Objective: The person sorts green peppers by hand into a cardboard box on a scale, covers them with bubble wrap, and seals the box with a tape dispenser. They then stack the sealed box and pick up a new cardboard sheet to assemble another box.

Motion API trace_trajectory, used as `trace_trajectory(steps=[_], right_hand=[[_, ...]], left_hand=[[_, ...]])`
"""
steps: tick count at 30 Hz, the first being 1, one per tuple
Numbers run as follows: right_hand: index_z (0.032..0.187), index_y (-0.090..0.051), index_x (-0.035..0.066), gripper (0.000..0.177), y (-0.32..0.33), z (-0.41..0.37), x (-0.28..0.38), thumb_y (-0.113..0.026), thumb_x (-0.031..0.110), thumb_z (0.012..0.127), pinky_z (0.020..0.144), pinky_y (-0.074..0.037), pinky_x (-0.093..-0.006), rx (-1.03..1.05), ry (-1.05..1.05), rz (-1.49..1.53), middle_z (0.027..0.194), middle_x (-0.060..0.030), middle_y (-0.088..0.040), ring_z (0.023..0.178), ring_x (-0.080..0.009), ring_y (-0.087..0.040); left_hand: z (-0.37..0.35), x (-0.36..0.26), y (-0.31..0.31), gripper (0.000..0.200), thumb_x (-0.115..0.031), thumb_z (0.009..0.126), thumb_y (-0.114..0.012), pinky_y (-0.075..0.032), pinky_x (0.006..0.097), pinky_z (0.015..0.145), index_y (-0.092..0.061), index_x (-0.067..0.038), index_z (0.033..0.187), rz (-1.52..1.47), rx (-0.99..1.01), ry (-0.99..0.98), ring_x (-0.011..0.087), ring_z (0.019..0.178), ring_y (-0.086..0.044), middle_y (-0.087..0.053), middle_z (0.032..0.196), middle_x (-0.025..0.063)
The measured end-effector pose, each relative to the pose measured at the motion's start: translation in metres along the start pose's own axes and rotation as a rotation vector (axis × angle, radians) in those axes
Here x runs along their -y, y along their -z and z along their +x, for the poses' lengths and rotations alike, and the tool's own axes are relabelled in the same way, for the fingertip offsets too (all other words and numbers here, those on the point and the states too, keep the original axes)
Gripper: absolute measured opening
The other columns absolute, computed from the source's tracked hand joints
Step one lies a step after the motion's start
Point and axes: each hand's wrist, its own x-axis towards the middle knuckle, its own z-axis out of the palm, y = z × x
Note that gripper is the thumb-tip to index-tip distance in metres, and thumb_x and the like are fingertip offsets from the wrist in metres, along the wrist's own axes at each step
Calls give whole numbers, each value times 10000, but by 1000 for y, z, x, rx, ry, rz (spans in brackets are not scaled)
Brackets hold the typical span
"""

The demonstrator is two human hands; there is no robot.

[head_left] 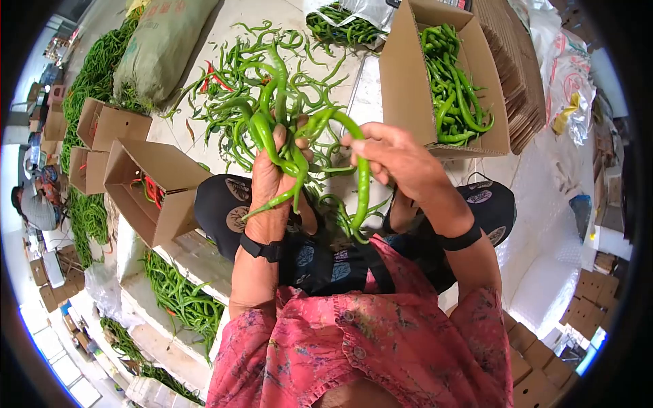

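Observation:
My left hand [270, 174] is closed around a bunch of long green chili peppers [277, 88], their tips poking out above and below the fingers. My right hand [396, 158] has thumb and fingers pinched on one long curved green chili pepper [363, 183], which hangs down beside the bunch. Both hands are in front of my knees, above a loose pile of green chili peppers [228, 126] on the floor. A few red peppers [216, 79] lie in that pile.
At the right stands a cardboard box [408, 75] part filled with green peppers, beside flattened cardboard [507, 68]. Leftward are a smaller box [126, 204] holding red peppers, a full sack [163, 51] and a crate of green peppers [180, 292]. A white bag [371, 13] stands behind.

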Motion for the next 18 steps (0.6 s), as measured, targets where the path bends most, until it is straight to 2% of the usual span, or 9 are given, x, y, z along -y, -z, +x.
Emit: trace_trajectory(steps=[3,7,9,10,11,12,13,17,18], right_hand=[[1087,-643,-31,356,2,-10,9,-592,302,971,533,-386,-199,-61,82,143,799,-4,-591,572,-40,-448],[1045,-637,-17,309,-15,-18,39,-571,279,987,534,-398,-206,-10,120,184,776,-13,-591,587,-52,-503],[1260,-561,-43,354,-47,-11,70,-497,213,1023,556,-440,-207,48,211,95,863,-54,-613,623,-48,-521],[1266,-557,-24,349,-70,-3,73,-488,223,1030,611,-502,-231,112,295,143,908,-81,-651,676,-86,-597],[1276,-548,-12,350,-106,-5,80,-486,229,1029,678,-546,-261,306,349,435,929,-87,-668,753,-143,-658],[1293,-531,-7,365,-165,17,56,-499,236,1022,740,-569,-299,553,371,928,943,-99,-674,838,-203,-689],[1293,-531,-7,365,-167,21,21,-499,236,1022,740,-569,-299,555,380,926,943,-99,-674,838,-203,-689],[1191,-608,-16,265,-121,-32,63,-533,152,1001,770,-570,-327,611,471,-74,1001,-130,-707,889,-188,-685],[1130,-651,-5,213,-105,-35,42,-528,97,990,748,-560,-295,506,307,108,969,-105,-714,871,-142,-675]], left_hand=[[6,4,10,391,-84,931,-648,-487,300,673,-536,-90,1306,77,-116,-87,167,824,-570,-609,1144,75],[13,5,30,303,-56,895,-670,-522,324,691,-584,-69,1186,13,-188,10,183,790,-601,-622,1032,62],[10,16,33,300,-70,898,-667,-533,306,700,-583,-60,1186,53,-134,-24,172,789,-608,-618,1016,69],[9,24,29,303,-79,907,-651,-536,304,706,-577,-63,1200,120,-335,-52,176,781,-607,-619,1024,84],[10,30,27,307,-88,915,-636,-538,301,712,-570,-66,1213,188,-532,-77,180,774,-606,-620,1031,99],[22,18,33,352,-67,907,-631,-533,333,718,-547,-93,1249,205,-374,161,210,804,-602,-615,1085,134],[23,24,36,317,-59,891,-607,-543,347,674,-566,-60,1205,152,-294,73,205,782,-605,-631,1061,142],[5,14,12,418,-24,841,-623,-475,302,605,-532,-100,1241,-7,-80,-18,172,708,-558,-591,1104,141],[-1,11,10,431,-24,839,-625,-447,287,593,-524,-102,1251,-45,20,-12,161,689,-537,-578,1102,133]])
